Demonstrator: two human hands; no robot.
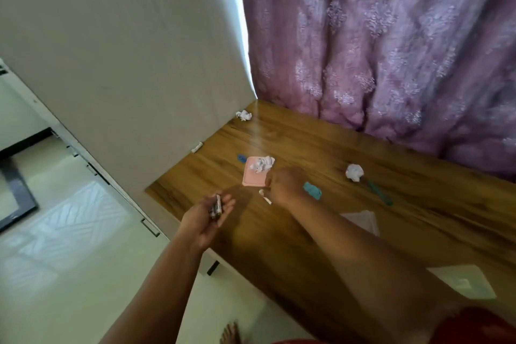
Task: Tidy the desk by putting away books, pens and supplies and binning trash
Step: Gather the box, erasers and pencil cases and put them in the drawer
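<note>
Two hands: left (208, 215) cradles small dark items (216, 207) in its palm; right (284, 186) pinches a white scrap (265, 198).

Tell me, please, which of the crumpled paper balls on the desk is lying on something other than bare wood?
The crumpled paper ball resting on the pink square lid. The one in the far corner and the one farther right both lie directly on wood.
</note>
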